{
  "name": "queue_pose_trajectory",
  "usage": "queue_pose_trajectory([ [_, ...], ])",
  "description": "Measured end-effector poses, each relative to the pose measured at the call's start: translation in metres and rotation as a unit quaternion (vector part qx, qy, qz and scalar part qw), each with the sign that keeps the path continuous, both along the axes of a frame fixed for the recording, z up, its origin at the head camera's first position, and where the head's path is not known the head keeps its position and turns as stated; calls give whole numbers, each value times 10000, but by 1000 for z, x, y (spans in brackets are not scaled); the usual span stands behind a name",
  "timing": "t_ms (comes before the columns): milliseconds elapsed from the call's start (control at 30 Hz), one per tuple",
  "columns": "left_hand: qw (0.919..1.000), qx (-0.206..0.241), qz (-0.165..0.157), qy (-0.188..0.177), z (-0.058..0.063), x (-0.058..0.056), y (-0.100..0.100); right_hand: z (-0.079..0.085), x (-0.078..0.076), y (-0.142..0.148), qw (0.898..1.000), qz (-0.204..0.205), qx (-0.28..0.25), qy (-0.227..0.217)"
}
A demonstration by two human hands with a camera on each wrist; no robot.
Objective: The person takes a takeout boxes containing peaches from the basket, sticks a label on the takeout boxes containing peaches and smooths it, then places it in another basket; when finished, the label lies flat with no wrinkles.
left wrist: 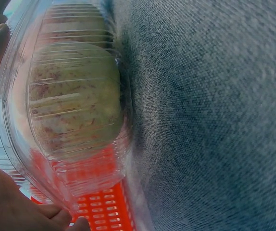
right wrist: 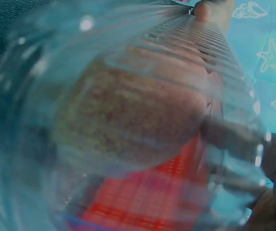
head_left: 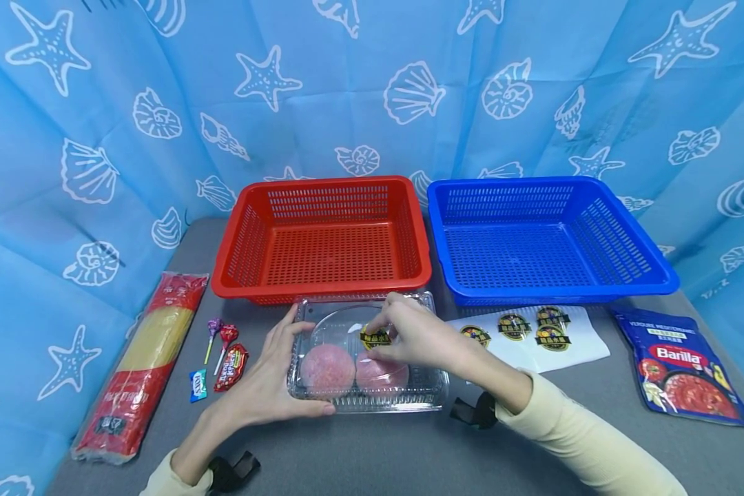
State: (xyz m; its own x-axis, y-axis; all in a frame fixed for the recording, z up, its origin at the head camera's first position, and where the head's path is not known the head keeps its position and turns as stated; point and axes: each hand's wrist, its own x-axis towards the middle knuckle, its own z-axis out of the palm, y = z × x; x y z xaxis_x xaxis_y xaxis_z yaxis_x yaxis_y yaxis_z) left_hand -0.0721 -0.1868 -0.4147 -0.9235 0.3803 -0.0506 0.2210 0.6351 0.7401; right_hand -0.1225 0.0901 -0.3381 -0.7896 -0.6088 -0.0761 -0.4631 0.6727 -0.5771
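A clear plastic clamshell box point(head_left: 428, 393) lies closed on the table with two pink, peach-like fruits point(head_left: 327, 370) inside. My left hand point(head_left: 266, 382) grips its left side, thumb along the front edge and fingers spread at the back corner. Over the lid, my right hand point(head_left: 412, 334) holds a black-and-gold sticker point(head_left: 375, 337) between thumb and fingers, right at the plastic. In the left wrist view one fruit point(left wrist: 75, 101) shows through the ribbed wall. The right wrist view is blurred, with a fruit point(right wrist: 133, 110) behind the plastic.
Behind the box stand a red basket point(head_left: 322, 286) and a blue basket point(head_left: 558, 286). A white sheet point(head_left: 570, 351) with several stickers lies to the right, beside a Barilla pouch point(head_left: 685, 365). At left are a noodle pack point(head_left: 142, 365), two lollipops point(head_left: 227, 334) and small candy packs point(head_left: 231, 368).
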Motion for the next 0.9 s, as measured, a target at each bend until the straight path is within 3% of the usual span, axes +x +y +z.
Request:
queue_pose_trajectory([
  [167, 10000, 4, -17, 79, 0, 0, 0, 3, 2, -5, 9987, -190, 323, 339],
  [400, 10000, -14, -48, 78, -1, 0, 0, -1, 0, -15, 9962, -300, 215, 792],
  [900, 9997, -148, -70, 161, 1, -1, 0, -4, -4, -13, 9965, -447, 466, 533],
])
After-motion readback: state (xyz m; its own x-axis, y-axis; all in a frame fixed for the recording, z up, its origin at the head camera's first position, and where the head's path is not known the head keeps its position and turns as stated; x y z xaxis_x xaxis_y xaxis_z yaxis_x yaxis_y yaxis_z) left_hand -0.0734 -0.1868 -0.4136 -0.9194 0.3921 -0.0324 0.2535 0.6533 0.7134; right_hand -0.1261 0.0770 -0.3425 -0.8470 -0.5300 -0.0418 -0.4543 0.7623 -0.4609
